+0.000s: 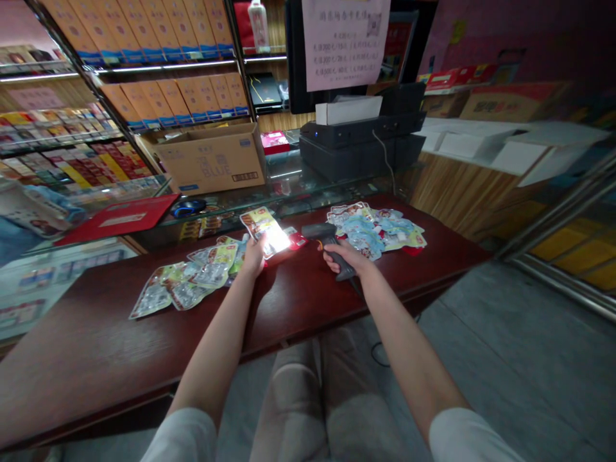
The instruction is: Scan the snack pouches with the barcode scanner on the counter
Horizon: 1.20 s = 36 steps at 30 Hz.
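My left hand (pixel 253 255) grips a shiny snack packet (pixel 265 231) and holds it up over the dark red counter (pixel 96 346); a bright glare lights the packet's face. My right hand (pixel 345 258) is wrapped round the handle of a black barcode scanner (pixel 326 235), whose head points left at the packet. A heap of greenish foil packets (pixel 185 282) lies left of my left hand. A second heap of pale blue and red packets (pixel 380 228) lies just beyond my right hand.
A glass display case (pixel 231 205) runs behind the counter with a red folder (pixel 120 218), a computer mouse (pixel 188 207) and a cardboard box (pixel 212 160) on it. A black register and printer (pixel 360 138) stand at the back. Shelves of boxed goods (pixel 158 58) fill the left wall.
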### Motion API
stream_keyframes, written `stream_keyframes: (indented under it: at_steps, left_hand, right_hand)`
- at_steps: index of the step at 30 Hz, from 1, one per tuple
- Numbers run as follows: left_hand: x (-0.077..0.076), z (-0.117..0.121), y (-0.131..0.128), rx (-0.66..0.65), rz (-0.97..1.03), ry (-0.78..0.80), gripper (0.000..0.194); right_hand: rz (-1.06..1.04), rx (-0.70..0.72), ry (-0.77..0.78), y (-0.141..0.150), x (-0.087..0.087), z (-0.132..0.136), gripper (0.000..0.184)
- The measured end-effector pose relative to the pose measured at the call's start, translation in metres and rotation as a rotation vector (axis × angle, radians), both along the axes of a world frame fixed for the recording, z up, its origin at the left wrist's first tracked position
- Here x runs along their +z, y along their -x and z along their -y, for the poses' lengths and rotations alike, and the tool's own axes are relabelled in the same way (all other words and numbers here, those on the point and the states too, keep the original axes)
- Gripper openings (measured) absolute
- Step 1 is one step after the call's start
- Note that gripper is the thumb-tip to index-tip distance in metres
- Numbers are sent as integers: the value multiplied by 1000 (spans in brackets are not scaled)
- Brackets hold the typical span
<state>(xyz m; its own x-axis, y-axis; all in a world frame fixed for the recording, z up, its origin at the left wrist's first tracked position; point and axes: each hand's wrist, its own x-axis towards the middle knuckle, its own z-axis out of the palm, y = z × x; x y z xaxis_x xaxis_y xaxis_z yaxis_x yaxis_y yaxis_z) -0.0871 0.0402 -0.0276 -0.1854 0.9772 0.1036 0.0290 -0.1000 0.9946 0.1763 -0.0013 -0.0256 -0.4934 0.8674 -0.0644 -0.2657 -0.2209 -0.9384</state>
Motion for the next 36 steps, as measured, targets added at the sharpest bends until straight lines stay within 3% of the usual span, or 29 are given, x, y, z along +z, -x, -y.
stream_keyframes:
  at_steps: [5, 8, 13, 16, 19, 22, 24, 26, 29, 31, 33, 36]
  left_hand:
    - [-4, 0, 2, -22, 21, 4, 46]
    - [-1, 1, 8, -3, -92, -8, 44]
    - [32, 21, 26, 255, -616, -50, 56]
    - [52, 38, 41, 399, -947, 124, 67]
    - [58, 49, 53, 541, -1164, 272, 67]
    - [54, 50, 55, 651, -1283, 202, 68]
    - [50, 47, 51, 539, -1344, 68, 62]
    - [46, 43, 46, 334, -1393, -17, 56]
    - [39, 38, 39, 117, -1460, 51, 52]
    - [36, 38, 36, 115, -1485, 144, 55]
    - [34, 39, 34, 204, -1493, 170, 58]
    - [33, 41, 25, 296, -1506, 40, 57]
  right_hand:
    - [19, 9, -9, 0, 3, 2, 35]
    - [-2, 19, -5, 0, 5, 3, 36]
    - [-40, 5, 5, -1, 7, 3, 39]
    - [-35, -18, 13, 0, 6, 2, 42]
    - [-36, -17, 17, -1, 4, 1, 44]
    - [-40, -5, 19, -3, 4, 0, 44]
    - [-37, -7, 20, -3, 4, 1, 43]
    - [-27, -9, 25, -3, 5, 1, 42]
    - [-13, -18, 25, -3, 6, 2, 41]
    - [-13, -24, 23, -2, 6, 2, 41]
    - [-20, -25, 21, -2, 6, 2, 41]
    - [-27, -24, 13, -3, 6, 1, 42]
